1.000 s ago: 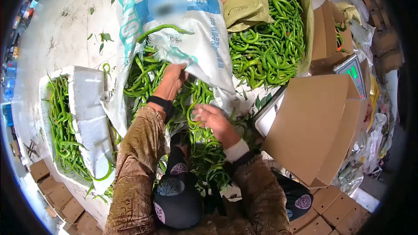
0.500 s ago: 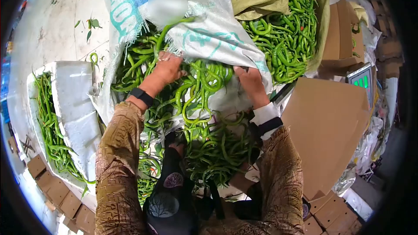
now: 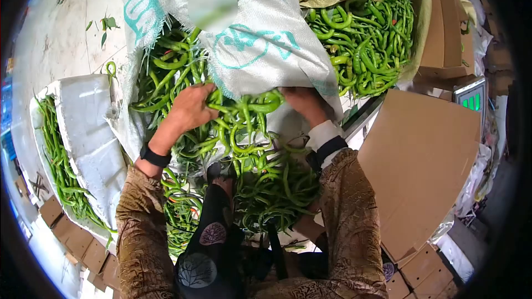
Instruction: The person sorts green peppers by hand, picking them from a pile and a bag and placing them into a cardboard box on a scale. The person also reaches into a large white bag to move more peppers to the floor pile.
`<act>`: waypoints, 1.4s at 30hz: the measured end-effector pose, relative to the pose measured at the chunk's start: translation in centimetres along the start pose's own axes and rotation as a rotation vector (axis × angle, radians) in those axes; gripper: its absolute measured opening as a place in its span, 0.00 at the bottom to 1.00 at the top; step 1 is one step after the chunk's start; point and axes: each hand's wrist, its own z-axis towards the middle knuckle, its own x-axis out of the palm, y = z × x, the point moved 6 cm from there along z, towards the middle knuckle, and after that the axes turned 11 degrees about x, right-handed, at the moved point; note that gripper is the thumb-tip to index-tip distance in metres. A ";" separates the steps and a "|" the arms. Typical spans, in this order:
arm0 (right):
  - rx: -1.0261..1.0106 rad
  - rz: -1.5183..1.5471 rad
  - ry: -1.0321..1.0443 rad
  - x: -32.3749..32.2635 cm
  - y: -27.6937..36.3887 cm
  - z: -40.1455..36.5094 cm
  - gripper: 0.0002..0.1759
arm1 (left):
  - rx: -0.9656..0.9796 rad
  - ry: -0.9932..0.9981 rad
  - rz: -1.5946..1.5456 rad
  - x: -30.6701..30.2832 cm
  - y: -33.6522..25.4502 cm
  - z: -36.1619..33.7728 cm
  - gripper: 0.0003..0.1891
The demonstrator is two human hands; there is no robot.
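Observation:
Long green chili peppers (image 3: 250,112) are bunched between my two hands at the mouth of a white woven sack (image 3: 255,39). My left hand (image 3: 192,108) has its fingers curled around the left end of the bunch. At its right end, my right hand (image 3: 306,104) grips the peppers beside the sack's lower edge, its fingertips partly hidden in shade. More peppers (image 3: 169,69) show inside the sack to the left. Below my hands, a heap of darker green peppers (image 3: 280,191) lies in front of my legs.
A white foam box (image 3: 91,127) with peppers stands at left. An olive sack (image 3: 419,33) full of peppers is at upper right. A large cardboard sheet (image 3: 424,166) lies at right, near a scale with a lit green display (image 3: 471,102). Loose leaves (image 3: 105,26) lie on the floor.
My left hand has moved slightly left and down, and my right hand slightly left. Peppers at the sack mouth are now gathered between them. The sack's edge hangs lower, and the view has shifted a little.

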 end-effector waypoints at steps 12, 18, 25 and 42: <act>0.005 0.837 0.267 4.6 0.4 -0.3 0.28 | -0.366 -0.069 -0.970 2.2 4.1 -6.4 0.32; -0.522 0.408 -0.019 1.4 6.9 -4.3 0.19 | -0.261 -0.361 -0.381 1.3 3.3 -7.3 0.39; -0.360 0.688 0.157 3.0 10.0 -6.7 0.17 | -0.351 -0.738 -0.553 2.4 1.7 -11.0 0.34; -0.422 0.111 0.118 10.8 18.3 -11.6 0.25 | -0.311 -0.455 -0.751 -1.6 -0.1 -8.5 0.39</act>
